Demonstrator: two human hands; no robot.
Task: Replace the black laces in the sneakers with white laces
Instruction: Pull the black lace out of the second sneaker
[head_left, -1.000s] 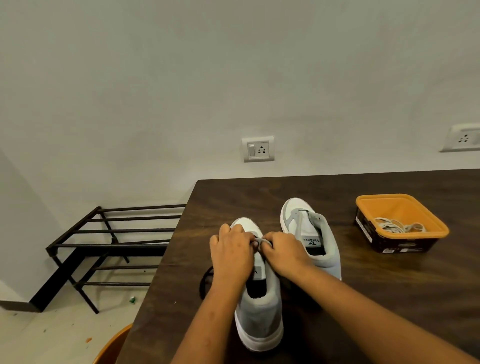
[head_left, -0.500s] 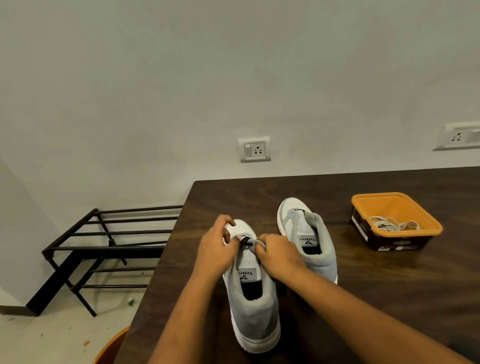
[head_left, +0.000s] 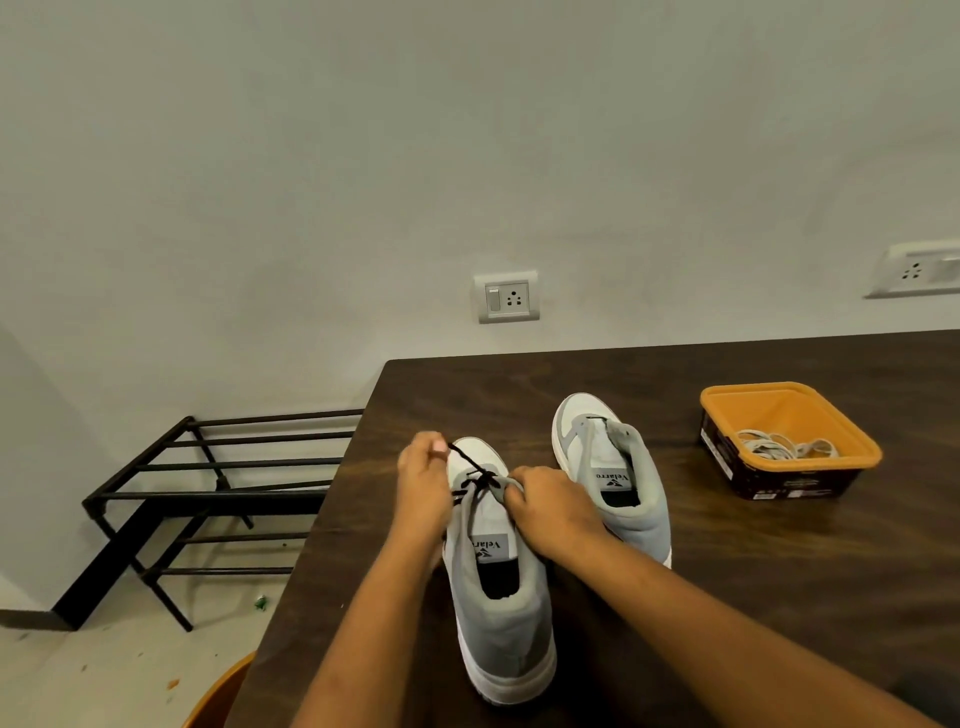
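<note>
Left hand (head_left: 423, 483) pinching black lace (head_left: 470, 462), right hand (head_left: 553, 512) gripping sneaker (head_left: 498, 613)

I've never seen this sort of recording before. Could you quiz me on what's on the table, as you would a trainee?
1. True or false: the white laces lie inside the orange tub.
2. What does the left hand pinch? A) a black lace B) a white lace C) the tub's rim
3. Which hand grips the near sneaker at its upper?

Key
1. True.
2. A.
3. The right hand.
</note>
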